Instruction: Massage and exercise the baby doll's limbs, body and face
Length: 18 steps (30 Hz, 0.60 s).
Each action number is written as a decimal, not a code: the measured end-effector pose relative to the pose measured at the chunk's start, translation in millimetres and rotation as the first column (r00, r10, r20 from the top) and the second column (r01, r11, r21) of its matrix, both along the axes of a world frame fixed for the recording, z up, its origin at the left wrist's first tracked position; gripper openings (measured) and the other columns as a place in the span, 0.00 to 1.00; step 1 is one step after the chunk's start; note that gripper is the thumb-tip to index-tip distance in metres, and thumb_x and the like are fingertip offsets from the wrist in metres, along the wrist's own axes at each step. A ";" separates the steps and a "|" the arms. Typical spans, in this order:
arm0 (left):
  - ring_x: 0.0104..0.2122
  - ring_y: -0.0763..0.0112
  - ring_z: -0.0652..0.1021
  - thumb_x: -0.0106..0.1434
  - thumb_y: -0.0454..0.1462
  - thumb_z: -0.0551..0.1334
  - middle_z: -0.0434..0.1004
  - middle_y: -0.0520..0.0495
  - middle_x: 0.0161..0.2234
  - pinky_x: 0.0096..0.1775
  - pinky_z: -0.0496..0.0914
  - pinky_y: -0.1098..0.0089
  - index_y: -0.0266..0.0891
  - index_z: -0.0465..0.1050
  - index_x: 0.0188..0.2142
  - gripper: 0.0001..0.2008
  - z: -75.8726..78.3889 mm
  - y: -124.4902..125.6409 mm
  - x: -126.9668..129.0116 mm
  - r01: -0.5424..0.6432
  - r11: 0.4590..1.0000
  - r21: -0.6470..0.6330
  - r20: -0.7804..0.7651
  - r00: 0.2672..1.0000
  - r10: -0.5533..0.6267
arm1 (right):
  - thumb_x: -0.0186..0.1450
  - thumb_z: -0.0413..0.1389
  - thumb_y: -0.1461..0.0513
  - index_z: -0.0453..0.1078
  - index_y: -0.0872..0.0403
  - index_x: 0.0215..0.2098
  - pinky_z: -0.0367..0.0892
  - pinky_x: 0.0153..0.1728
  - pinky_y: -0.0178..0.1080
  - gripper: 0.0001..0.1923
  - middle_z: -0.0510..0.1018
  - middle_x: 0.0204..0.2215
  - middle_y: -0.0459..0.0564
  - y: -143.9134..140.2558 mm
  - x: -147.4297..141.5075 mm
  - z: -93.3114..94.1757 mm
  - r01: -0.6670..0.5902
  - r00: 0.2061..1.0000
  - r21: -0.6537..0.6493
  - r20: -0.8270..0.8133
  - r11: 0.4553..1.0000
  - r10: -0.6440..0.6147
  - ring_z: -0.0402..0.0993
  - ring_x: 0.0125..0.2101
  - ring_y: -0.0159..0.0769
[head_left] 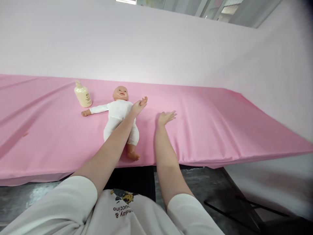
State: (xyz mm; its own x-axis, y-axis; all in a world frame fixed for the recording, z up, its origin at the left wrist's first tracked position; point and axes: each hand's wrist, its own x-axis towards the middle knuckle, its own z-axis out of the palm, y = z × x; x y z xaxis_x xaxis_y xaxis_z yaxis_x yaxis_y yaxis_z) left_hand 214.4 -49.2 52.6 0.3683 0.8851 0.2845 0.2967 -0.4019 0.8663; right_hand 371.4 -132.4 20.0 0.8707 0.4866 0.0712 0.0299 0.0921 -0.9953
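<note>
A baby doll [119, 110] with a white cloth body lies on its back on the pink-covered table, head toward the wall. My left hand [138, 107] is closed around the doll's arm near its wrist, and the doll's small hand pokes out beyond my fingers. My left forearm crosses over the doll's lower body and hides one of its legs. To the right of the doll, my right hand [166, 117] is held with fingers stretched out and nothing in it. Whether it touches the cloth I cannot tell.
A cream pump bottle [83, 94] stands left of the doll, near its outstretched arm. The pink cloth [207, 124] has folds and drapes over the table's front edge. A white wall [146, 49] rises behind, and black metal legs [230, 212] show at lower right.
</note>
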 end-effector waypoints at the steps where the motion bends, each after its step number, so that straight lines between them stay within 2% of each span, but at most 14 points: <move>1: 0.39 0.64 0.78 0.68 0.43 0.60 0.81 0.42 0.40 0.45 0.69 0.65 0.36 0.73 0.43 0.12 -0.2 -1.4 0.6 0.021 0.999 0.028 -0.009 1.000 -0.021 | 0.64 0.54 0.60 0.40 0.53 0.76 0.38 0.76 0.64 0.46 0.39 0.77 0.58 -1.8 3.1 1.7 0.053 0.997 0.011 0.054 0.999 -0.053 0.31 0.78 0.42; 2: 0.40 0.63 0.79 0.68 0.44 0.61 0.81 0.42 0.41 0.45 0.69 0.65 0.37 0.73 0.44 0.12 -0.4 -2.6 1.5 0.041 0.998 0.057 -0.019 0.999 -0.040 | 0.65 0.53 0.60 0.39 0.51 0.76 0.34 0.77 0.60 0.45 0.37 0.77 0.53 -1.4 1.6 3.1 0.025 0.993 0.039 0.110 0.999 -0.030 0.26 0.78 0.36; 3: 0.42 0.62 0.79 0.67 0.44 0.62 0.82 0.41 0.43 0.46 0.69 0.64 0.37 0.74 0.45 0.13 -0.8 -3.6 2.8 0.059 0.994 0.088 -0.036 0.998 -0.056 | 0.66 0.52 0.58 0.40 0.49 0.76 0.33 0.78 0.55 0.43 0.39 0.77 0.49 0.9 -3.8 4.1 -0.063 0.984 0.080 0.169 0.995 0.049 0.27 0.78 0.31; 4: 0.43 0.61 0.79 0.66 0.43 0.63 0.82 0.41 0.44 0.48 0.69 0.64 0.37 0.74 0.45 0.13 -1.1 -4.4 4.4 0.073 0.990 0.124 -0.062 0.996 -0.066 | 0.67 0.52 0.56 0.43 0.48 0.75 0.36 0.78 0.51 0.41 0.43 0.77 0.48 4.7 -12.2 4.5 -0.180 0.963 0.128 0.228 0.975 0.148 0.33 0.78 0.30; 6: 0.48 0.58 0.79 0.65 0.40 0.65 0.82 0.38 0.48 0.52 0.68 0.62 0.37 0.75 0.46 0.13 -1.7 -6.2 7.4 0.086 0.974 0.208 -0.141 0.988 -0.057 | 0.67 0.54 0.49 0.48 0.47 0.74 0.47 0.77 0.46 0.40 0.52 0.75 0.51 14.5 -32.5 3.2 -0.402 0.895 0.191 0.287 0.895 0.341 0.50 0.75 0.34; 7: 0.49 0.56 0.78 0.65 0.38 0.64 0.81 0.37 0.49 0.54 0.67 0.61 0.36 0.75 0.47 0.12 -1.8 -7.4 8.7 0.089 0.964 0.251 -0.191 0.981 -0.041 | 0.66 0.56 0.46 0.50 0.47 0.73 0.53 0.75 0.46 0.42 0.57 0.73 0.53 18.9 -41.9 1.8 -0.466 0.870 0.203 0.284 0.861 0.403 0.57 0.73 0.36; 8: 0.50 0.55 0.78 0.65 0.36 0.63 0.81 0.36 0.49 0.54 0.67 0.60 0.36 0.75 0.47 0.12 -1.7 -9.0 9.7 0.091 0.954 0.285 -0.239 0.971 -0.021 | 0.65 0.57 0.44 0.52 0.47 0.72 0.57 0.74 0.46 0.42 0.62 0.70 0.54 22.4 -49.7 0.2 -0.492 0.858 0.199 0.281 0.848 0.431 0.62 0.70 0.37; 10: 0.49 0.53 0.79 0.66 0.35 0.60 0.81 0.34 0.48 0.53 0.67 0.59 0.35 0.75 0.47 0.11 -1.0 -12.7 10.8 0.094 0.944 0.316 -0.310 0.951 0.010 | 0.63 0.59 0.42 0.60 0.47 0.67 0.63 0.70 0.45 0.39 0.72 0.62 0.54 26.4 -58.9 -2.7 -0.486 0.861 0.178 0.268 0.856 0.433 0.71 0.64 0.36; 12: 0.49 0.51 0.79 0.67 0.35 0.59 0.81 0.33 0.46 0.52 0.67 0.58 0.35 0.74 0.46 0.10 0.0 -16.6 11.1 0.102 0.940 0.326 -0.358 0.934 0.023 | 0.63 0.58 0.41 0.67 0.49 0.58 0.67 0.67 0.44 0.32 0.77 0.55 0.52 27.7 -60.2 -4.5 -0.434 0.890 0.173 0.235 0.884 0.390 0.75 0.58 0.35; 14: 0.50 0.49 0.78 0.66 0.35 0.61 0.81 0.33 0.46 0.52 0.67 0.57 0.36 0.74 0.46 0.10 0.5 -19.5 11.1 0.112 0.936 0.333 -0.388 0.921 0.028 | 0.64 0.54 0.39 0.72 0.52 0.48 0.70 0.65 0.43 0.29 0.80 0.48 0.52 27.8 -55.0 -4.8 -0.425 0.903 0.177 0.157 0.888 0.401 0.77 0.54 0.34; 16: 0.51 0.48 0.78 0.63 0.35 0.63 0.81 0.34 0.47 0.53 0.66 0.56 0.37 0.73 0.47 0.12 0.1 -21.1 10.9 0.115 0.935 0.336 -0.398 0.917 0.030 | 0.64 0.55 0.39 0.73 0.53 0.43 0.72 0.63 0.44 0.28 0.81 0.45 0.52 25.8 -42.5 -4.0 -0.514 0.856 0.170 0.032 0.841 0.517 0.79 0.52 0.35; 18: 0.51 0.49 0.78 0.63 0.35 0.63 0.81 0.35 0.47 0.53 0.66 0.56 0.38 0.73 0.46 0.11 -0.8 -21.6 10.2 0.107 0.938 0.330 -0.386 0.922 0.031 | 0.62 0.61 0.43 0.73 0.53 0.44 0.72 0.63 0.46 0.24 0.82 0.45 0.52 18.5 -20.1 -2.3 -0.635 0.745 0.170 -0.124 0.753 0.656 0.80 0.51 0.35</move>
State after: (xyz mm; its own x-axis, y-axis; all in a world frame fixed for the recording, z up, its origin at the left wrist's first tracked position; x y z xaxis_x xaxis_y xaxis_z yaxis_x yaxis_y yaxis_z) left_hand 224.7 -70.7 51.8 0.5406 0.7427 0.3951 0.5529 -0.6677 0.4985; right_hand 351.3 -113.9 17.7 0.3538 0.9343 0.0442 -0.2404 0.1364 -0.9610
